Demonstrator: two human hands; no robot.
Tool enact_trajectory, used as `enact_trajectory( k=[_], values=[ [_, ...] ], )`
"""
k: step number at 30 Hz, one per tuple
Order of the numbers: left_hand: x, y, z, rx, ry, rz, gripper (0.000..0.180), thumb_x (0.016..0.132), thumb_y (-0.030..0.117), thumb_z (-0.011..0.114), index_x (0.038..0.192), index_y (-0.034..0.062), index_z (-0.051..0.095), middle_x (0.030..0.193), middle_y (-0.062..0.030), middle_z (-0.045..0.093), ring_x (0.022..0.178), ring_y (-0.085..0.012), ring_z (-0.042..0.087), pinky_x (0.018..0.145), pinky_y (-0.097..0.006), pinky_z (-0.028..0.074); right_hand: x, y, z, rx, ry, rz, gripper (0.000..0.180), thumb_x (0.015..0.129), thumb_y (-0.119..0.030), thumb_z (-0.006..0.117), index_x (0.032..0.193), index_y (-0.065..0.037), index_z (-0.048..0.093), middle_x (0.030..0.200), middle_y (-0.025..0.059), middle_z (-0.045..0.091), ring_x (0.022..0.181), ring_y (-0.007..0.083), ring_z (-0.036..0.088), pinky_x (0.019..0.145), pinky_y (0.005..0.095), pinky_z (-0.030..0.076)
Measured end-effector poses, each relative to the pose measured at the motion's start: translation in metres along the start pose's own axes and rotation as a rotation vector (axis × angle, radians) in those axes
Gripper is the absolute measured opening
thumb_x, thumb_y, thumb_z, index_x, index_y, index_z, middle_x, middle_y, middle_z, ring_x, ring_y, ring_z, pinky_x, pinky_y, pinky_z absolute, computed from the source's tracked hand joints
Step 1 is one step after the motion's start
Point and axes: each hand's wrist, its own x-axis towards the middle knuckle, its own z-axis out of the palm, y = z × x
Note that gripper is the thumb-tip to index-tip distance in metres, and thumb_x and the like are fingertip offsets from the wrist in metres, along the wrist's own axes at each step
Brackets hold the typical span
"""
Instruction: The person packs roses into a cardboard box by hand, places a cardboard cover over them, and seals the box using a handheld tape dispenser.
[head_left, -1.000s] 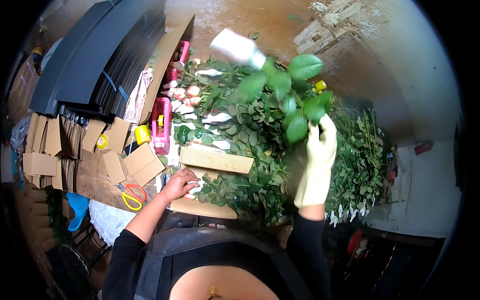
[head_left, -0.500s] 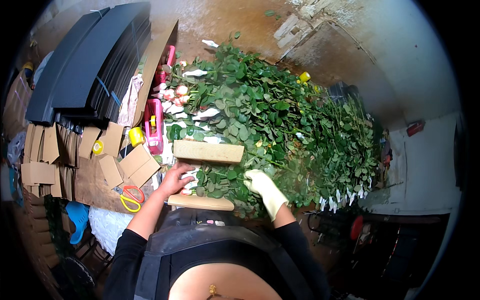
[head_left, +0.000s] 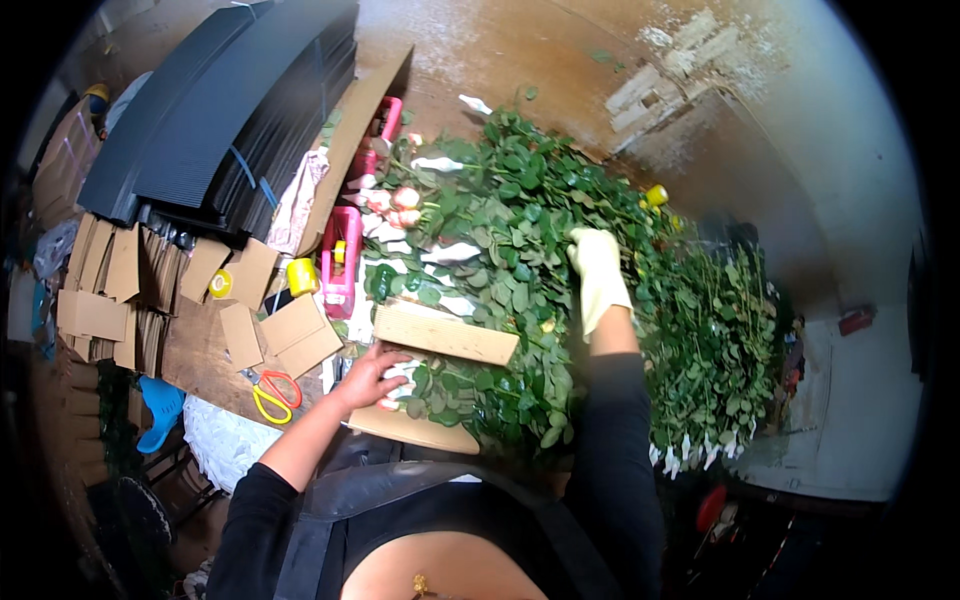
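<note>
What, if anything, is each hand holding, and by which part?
Left hand: at the white-sleeved flowers; whether it holds them can't be told. Right gloved hand: over the green leaves, any hold hidden.

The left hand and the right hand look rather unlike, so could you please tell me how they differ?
The left hand is bare, while the right hand wears a pale yellow glove. The left hand is beside the white wraps, nearer the body; the right hand is farther out, at the leaves. Both arms have black sleeves.
</note>
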Motion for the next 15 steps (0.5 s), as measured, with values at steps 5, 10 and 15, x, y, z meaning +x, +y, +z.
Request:
enact_trajectory(
  k=[5,10,15],
  values=[
    [-0.002,0.006,-0.001,0.003,-0.052,-0.161,0.044,0.089,0.023,0.080,0.129,0.0106,0.069,0.129,-0.0190,0.060,0.112,-0.0351,0.065,0.094,-0.041,0.055,0.009,0.020,-0.074,0.336,0.532,0.026,0.021,0.089,-0.012,0.070,0.105,-0.021,0.080,0.098,0.0119,0.077,0.094,0.0311,0.073,0.091,0.0394,0.057],
    [-0.010,-0.004,0.001,0.018,-0.027,-0.127,0.043,0.088,0.023,0.080,0.128,0.0104,0.069,0.127,-0.0193,0.060,0.112,-0.0364,0.064,0.093,-0.042,0.054,0.024,-0.004,-0.122,-0.334,0.771,0.142,0.028,0.090,-0.027,0.070,0.110,-0.007,0.075,0.108,0.0177,0.073,0.097,0.0333,0.069,0.088,0.0445,0.056],
    [0.002,0.005,-0.002,0.039,-0.027,-0.028,0.043,0.089,0.024,0.079,0.129,0.0116,0.068,0.125,-0.0196,0.060,0.113,-0.0381,0.063,0.094,-0.043,0.054,0.012,-0.088,-0.046,0.219,0.280,-0.308,0.031,0.090,-0.032,0.070,0.110,-0.010,0.074,0.129,0.0135,0.068,0.121,0.0290,0.064,0.101,0.0459,0.049]
  ],
)
